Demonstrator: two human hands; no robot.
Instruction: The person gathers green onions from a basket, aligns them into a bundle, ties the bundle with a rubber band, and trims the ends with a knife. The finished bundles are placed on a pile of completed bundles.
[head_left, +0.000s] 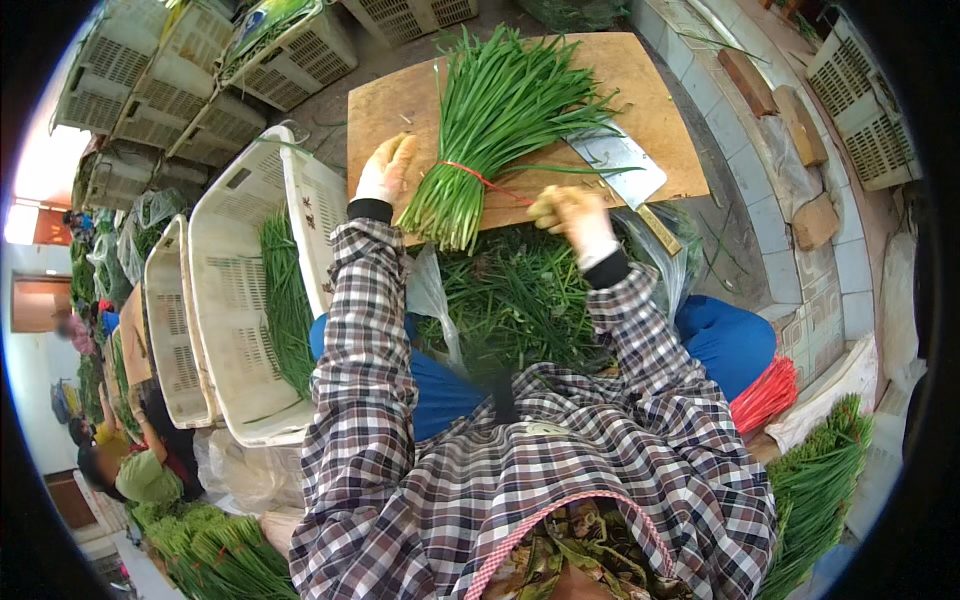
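A bundle of long green garlic chives (510, 112) lies on a wooden board (637, 67), its cut stem ends towards me. Around its lower stems runs a red tie (465, 171), whose free end stretches right to my right hand (574, 214). That gloved hand is closed on the end of the tie. My left hand (388, 166), also gloved, is at the left of the stems over the board; whether it pinches anything is unclear. On the board's right side rests a cleaver (622, 161) partly under the leaf tips, its handle (660, 231) sticking out over the near edge.
Loose green trimmings (517, 300) fill a plastic-lined space below the board. At left stands a white plastic crate (240, 300) with chives inside. Red ties (765, 394) lie by my right knee. More chive bundles (817, 480) are at lower right. Another person (146, 472) is at far left.
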